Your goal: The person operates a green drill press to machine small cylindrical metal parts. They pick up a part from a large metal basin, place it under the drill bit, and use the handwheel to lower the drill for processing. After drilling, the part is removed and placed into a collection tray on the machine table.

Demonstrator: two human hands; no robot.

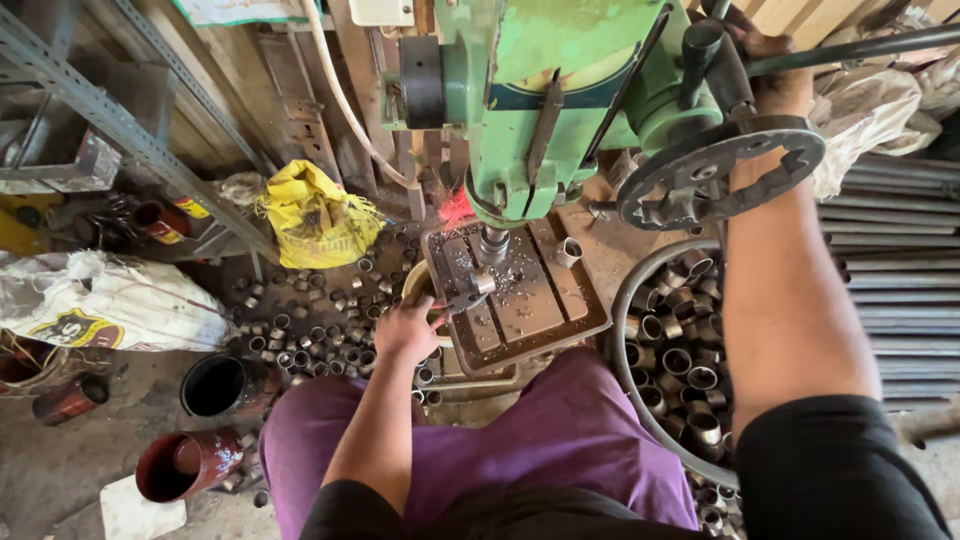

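This is a metalworking workshop. A green drill press (pixel 560 100) stands over a slotted steel table (pixel 520 300) strewn with swarf, a basin (pixel 625 330) brims with short metal rings, more rings (pixel 310 320) litter the dirty concrete floor (pixel 60 470), and steel rods (pixel 900 260) lie stacked alongside.

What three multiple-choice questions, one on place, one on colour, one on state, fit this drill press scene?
1. Where is the basin of metal rings?
A. right of the drill table
B. on the shelf
C. behind the machine

2. What colour is the drill press body?
A. blue
B. green
C. red

3. What is the right hand doing?
A. resting on the lap
B. holding a ring
C. gripping the feed lever

Answers: A, the basin sits beside the drill table, at the right knee. B, its casting is painted green. C, the hand closes on the lever above the handwheel.
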